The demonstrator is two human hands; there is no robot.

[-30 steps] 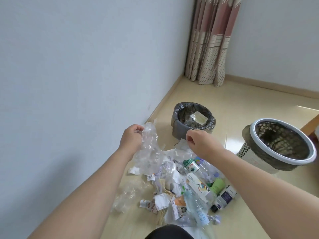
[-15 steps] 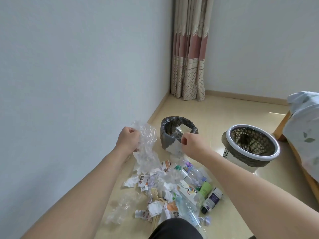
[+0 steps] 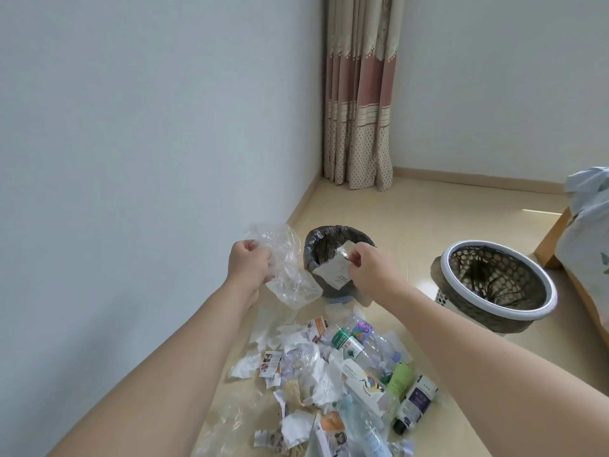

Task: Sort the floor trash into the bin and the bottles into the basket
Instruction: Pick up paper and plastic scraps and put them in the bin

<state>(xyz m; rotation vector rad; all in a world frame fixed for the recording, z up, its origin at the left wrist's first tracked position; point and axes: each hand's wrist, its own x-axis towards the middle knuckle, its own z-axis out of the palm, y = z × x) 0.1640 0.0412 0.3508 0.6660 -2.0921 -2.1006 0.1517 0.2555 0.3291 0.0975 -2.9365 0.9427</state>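
My left hand (image 3: 247, 266) grips a crumpled clear plastic bag (image 3: 287, 272) just left of the bin (image 3: 314, 239), a small grey can with a dark liner. A white paper scrap (image 3: 333, 272) hangs in front of the bin's rim, pinched by my right hand (image 3: 367, 270). The basket (image 3: 547, 301), perforated with a white rim and dark mesh liner, stands to the right. On the floor below lies a heap of torn paper (image 3: 309, 374) mixed with bottles: a clear one with a green cap (image 3: 349, 344), a green tube (image 3: 400, 379), a dark bottle (image 3: 413, 405).
A white wall runs along the left, close to the bin. A patterned curtain (image 3: 357, 94) hangs in the far corner. A wooden furniture edge with flowered cloth (image 3: 586, 252) stands at the right. More clear plastic (image 3: 227, 423) lies near my left forearm.
Both hands have risen from the heap toward the bin, the left lifting the plastic bag, the right bringing the paper scrap up to the bin's rim. The view tilted upward.
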